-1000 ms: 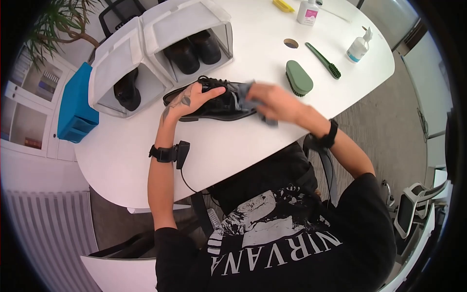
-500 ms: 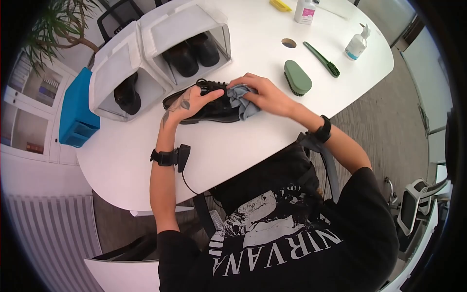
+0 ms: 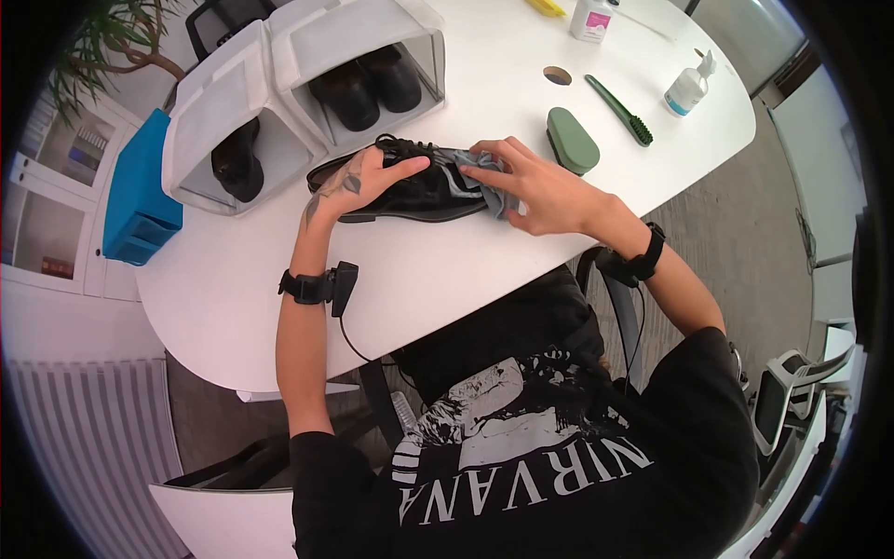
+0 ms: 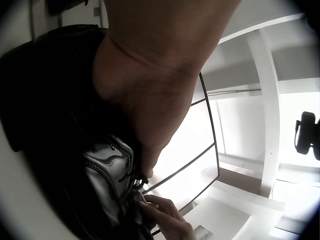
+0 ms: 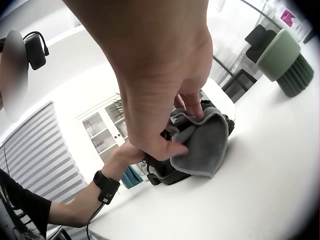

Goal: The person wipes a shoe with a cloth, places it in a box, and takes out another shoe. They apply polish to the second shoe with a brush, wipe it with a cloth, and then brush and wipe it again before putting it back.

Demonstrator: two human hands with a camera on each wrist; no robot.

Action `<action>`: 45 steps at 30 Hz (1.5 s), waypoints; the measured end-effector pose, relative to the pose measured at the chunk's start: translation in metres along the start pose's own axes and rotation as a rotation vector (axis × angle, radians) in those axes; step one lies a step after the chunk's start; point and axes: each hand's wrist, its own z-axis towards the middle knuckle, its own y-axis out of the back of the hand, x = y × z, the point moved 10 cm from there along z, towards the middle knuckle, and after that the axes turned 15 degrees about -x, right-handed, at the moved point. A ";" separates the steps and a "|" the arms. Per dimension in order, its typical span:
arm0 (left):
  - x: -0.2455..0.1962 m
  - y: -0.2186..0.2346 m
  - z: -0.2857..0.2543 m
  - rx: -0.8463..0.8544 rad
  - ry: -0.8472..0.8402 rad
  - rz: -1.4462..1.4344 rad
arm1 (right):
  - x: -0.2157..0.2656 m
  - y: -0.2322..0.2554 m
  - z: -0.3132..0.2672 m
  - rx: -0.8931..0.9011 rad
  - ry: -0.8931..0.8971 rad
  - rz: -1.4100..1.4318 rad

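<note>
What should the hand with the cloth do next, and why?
Probably the right hand should rub the grey cloth gently across the front of the black shoe. The cloth lies against that end, and the left hand holds the shoe farther back, which should help stop it sliding.
</note>
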 end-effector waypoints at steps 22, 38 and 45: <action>-0.026 0.006 -0.010 0.010 -0.057 -0.096 | -0.050 -0.011 0.023 -0.115 -0.203 0.102; 0.017 -0.009 0.005 0.108 0.116 0.082 | -0.041 -0.011 0.023 -0.128 -0.178 0.180; -0.013 0.004 0.001 -0.027 0.157 -0.153 | -0.001 -0.002 0.006 -0.032 -0.244 0.267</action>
